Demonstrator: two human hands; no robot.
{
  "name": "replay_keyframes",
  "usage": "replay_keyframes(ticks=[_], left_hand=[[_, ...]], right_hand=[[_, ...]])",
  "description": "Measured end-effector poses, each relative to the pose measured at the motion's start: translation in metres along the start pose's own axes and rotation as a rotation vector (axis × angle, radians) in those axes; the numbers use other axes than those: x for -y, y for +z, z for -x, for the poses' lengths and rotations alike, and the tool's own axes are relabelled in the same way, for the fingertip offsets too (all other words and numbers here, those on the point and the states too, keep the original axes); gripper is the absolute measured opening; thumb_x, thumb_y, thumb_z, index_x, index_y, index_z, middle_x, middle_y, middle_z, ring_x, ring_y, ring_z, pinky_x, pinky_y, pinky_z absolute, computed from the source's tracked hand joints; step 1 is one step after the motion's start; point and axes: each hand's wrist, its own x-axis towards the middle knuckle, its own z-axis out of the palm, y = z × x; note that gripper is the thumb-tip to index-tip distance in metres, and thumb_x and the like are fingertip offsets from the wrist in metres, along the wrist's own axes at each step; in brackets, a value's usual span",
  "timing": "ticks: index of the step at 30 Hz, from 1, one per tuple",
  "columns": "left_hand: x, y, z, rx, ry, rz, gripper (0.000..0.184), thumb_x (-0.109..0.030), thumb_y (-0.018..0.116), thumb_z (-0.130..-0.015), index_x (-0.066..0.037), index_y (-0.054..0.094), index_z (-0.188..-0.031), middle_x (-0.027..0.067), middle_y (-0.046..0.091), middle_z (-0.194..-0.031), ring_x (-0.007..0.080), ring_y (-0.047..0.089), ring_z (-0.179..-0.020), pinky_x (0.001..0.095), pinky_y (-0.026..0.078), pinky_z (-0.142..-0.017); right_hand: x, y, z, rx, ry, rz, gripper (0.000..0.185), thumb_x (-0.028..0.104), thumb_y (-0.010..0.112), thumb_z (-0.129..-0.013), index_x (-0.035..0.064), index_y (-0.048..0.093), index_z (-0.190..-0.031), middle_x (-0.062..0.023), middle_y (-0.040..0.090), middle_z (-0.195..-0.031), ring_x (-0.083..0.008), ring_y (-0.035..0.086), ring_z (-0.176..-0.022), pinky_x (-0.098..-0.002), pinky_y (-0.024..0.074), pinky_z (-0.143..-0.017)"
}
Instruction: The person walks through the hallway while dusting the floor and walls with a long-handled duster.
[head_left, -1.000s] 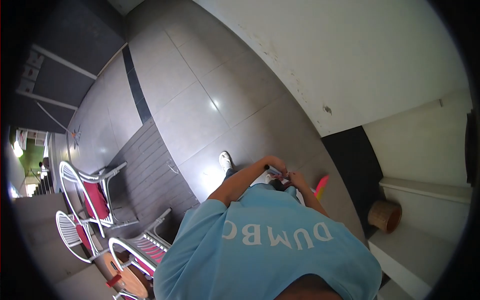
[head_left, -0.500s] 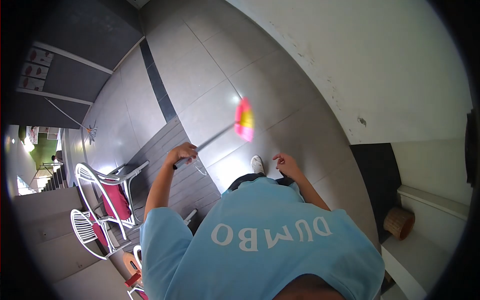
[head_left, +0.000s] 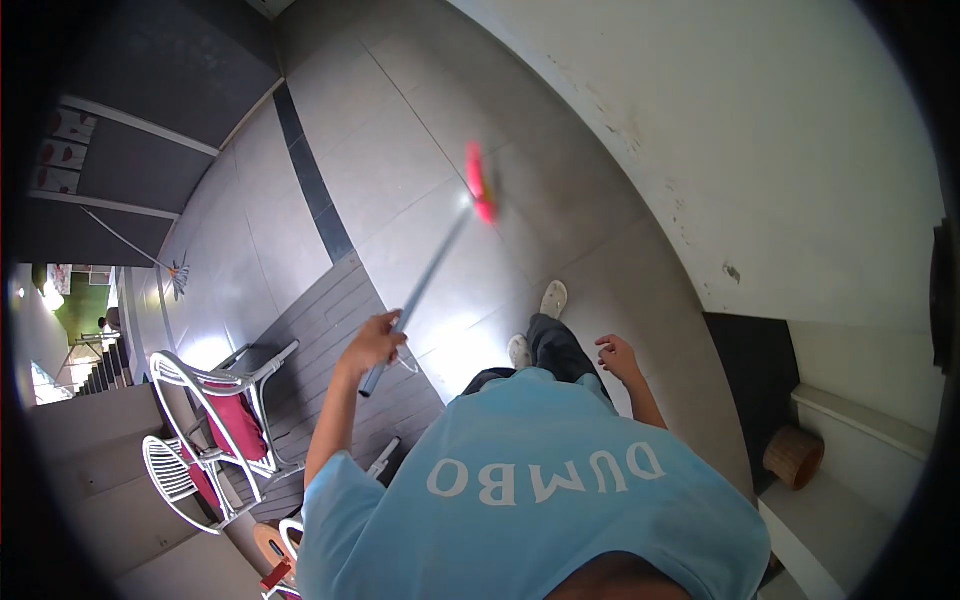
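Swung farther toward twelve o'clock, with pink-and-yellow-headed broom (head_left: 435, 265) wrapped by left hand (head_left: 370, 345) at ten, and right hand (head_left: 618, 357) at one half-curled, empty. Probably light, stiff; hold by grey handle (head_left: 417, 298).

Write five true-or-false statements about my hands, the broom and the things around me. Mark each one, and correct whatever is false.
1. The left hand grips the broom handle. True.
2. The right hand grips the broom handle too. False: the right hand is apart from it and appears empty.
3. The broom head is pink with some yellow. True.
4. The chair cushion at the left of the view is green. False: the chair cushion is dark red.
5. The brown basket is at the right of the view. True.
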Motion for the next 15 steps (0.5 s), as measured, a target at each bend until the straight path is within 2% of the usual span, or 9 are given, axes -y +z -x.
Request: replay_keyframes(ticks=[2,4,7,10,12,14,15], left_hand=[[-0.019,0.006,-0.011,0.165,0.049,0.141,0.052,-0.007,0.053,-0.070,0.000,0.040,-0.119,0.0044,0.051,-0.060,0.0098,0.046,-0.043,0.0243,0.039,-0.040],[-0.044,0.029,-0.042,0.335,0.101,0.189,0.052,-0.007,0.053,-0.069,0.000,0.039,-0.119,0.0053,0.054,-0.064,0.0098,0.047,-0.043,0.0235,0.039,-0.039],[-0.077,0.087,-0.118,0.497,0.186,0.194,0.052,-0.006,0.054,-0.068,0.002,0.040,-0.118,0.0088,0.057,-0.069,0.0111,0.048,-0.042,0.0236,0.041,-0.040],[-0.116,0.129,-0.176,0.599,0.212,0.093,0.053,-0.007,0.057,-0.069,0.002,0.040,-0.118,0.0088,0.058,-0.068,0.0115,0.048,-0.043,0.0239,0.041,-0.041],[-0.124,0.132,-0.198,0.631,0.134,0.116,0.055,-0.008,0.058,-0.067,0.003,0.040,-0.118,0.0100,0.059,-0.069,0.0125,0.049,-0.044,0.0250,0.041,-0.041],[-0.107,0.116,-0.214,0.565,0.142,0.056,0.052,-0.007,0.059,-0.067,0.003,0.043,-0.116,0.0097,0.059,-0.071,0.0129,0.051,-0.048,0.0252,0.043,-0.042],[-0.088,0.101,-0.221,0.518,0.143,0.031,0.051,-0.007,0.058,-0.067,0.003,0.043,-0.115,0.0096,0.060,-0.072,0.0129,0.052,-0.050,0.0248,0.044,-0.043]], right_hand=[[0.020,-0.006,-0.026,0.016,-0.021,0.021,0.024,0.006,0.046,-0.069,0.0066,0.055,-0.092,-0.0061,0.055,-0.068,-0.0134,0.057,-0.059,-0.0244,0.0455,-0.047],[0.049,-0.008,-0.045,0.003,-0.066,0.022,0.022,0.006,0.049,-0.068,0.0045,0.056,-0.088,-0.0072,0.055,-0.063,-0.0151,0.056,-0.054,-0.0271,0.0447,-0.051],[0.076,-0.010,-0.088,-0.029,-0.187,-0.016,0.021,0.008,0.050,-0.069,0.0042,0.056,-0.088,-0.0076,0.056,-0.064,-0.0155,0.056,-0.055,-0.0269,0.0445,-0.053],[0.105,-0.018,-0.110,-0.044,-0.217,0.040,0.022,0.006,0.047,-0.071,0.0047,0.054,-0.091,-0.0062,0.054,-0.068,-0.0123,0.054,-0.060,-0.0243,0.0434,-0.049],[0.117,-0.024,-0.113,-0.081,-0.251,0.096,0.022,0.006,0.046,-0.071,0.0044,0.054,-0.091,-0.0062,0.054,-0.068,-0.0123,0.054,-0.060,-0.0246,0.0434,-0.049],[0.118,-0.026,-0.115,-0.114,-0.286,0.153,0.022,0.005,0.046,-0.071,0.0042,0.054,-0.091,-0.0062,0.054,-0.068,-0.0123,0.054,-0.060,-0.0249,0.0434,-0.049],[0.113,-0.026,-0.116,-0.128,-0.252,0.135,0.021,0.007,0.048,-0.070,0.0061,0.055,-0.089,-0.0074,0.055,-0.066,-0.0153,0.055,-0.058,-0.0273,0.0437,-0.052]])
